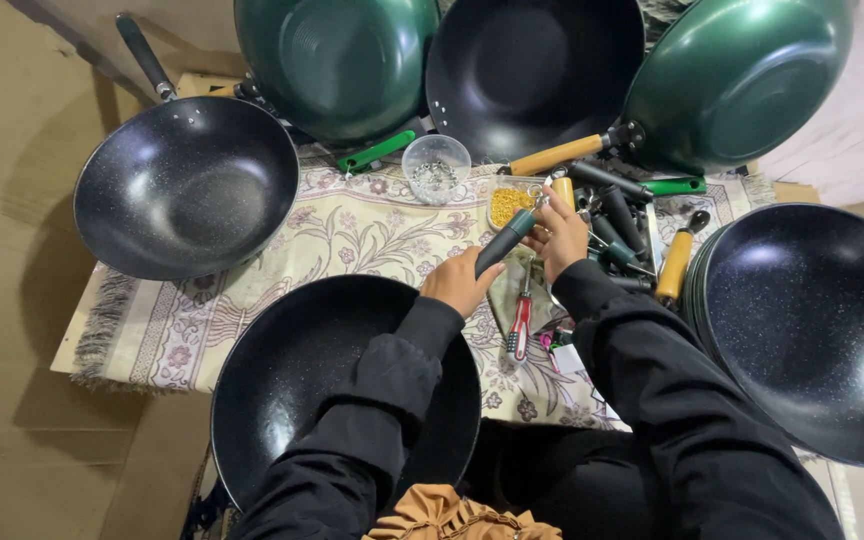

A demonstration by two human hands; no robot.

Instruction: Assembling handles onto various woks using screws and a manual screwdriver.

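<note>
Overhead, the left hand (460, 283) has its fingers clamped round the lower end of a dark grey pan handle (505, 241), whose long axis slants up and to the right, its upper end pointing toward the small dish of yellow fasteners (508, 203). The right hand (559, 236) meets that upper end with its fingers pinched together on it, above the patterned mat (352, 225). Just below the hands lies a black wok (292, 370), with a red-handled screwdriver (520, 325) beside it.
</note>
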